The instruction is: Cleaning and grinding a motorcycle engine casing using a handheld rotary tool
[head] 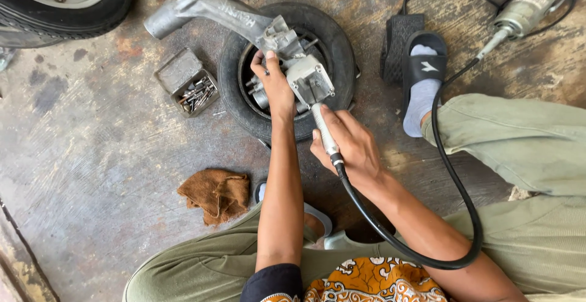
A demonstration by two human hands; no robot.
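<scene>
Head view: left hand (274, 85) clamped on grey metal casting (268, 30) lying across small tyre (342, 46) on concrete floor (91, 155). Right hand (351, 146) wrapped around flexible-shaft grinder handpiece (323, 132), tip at casting. Grinding step apparently underway; next needs steady brace, light pressure.

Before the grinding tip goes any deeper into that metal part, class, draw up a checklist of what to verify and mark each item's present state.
1. Right hand grips the flexible-shaft handpiece: ok.
2. Left hand steadies the metal casting: ok.
3. Casting rests on the small tyre: ok, though nothing clamps it.
4. Black cable runs free to the motor: ok, loops over the leg.
5. Foot on the pedal: ok.
6. Gloves: not ok, both hands bare.
</scene>
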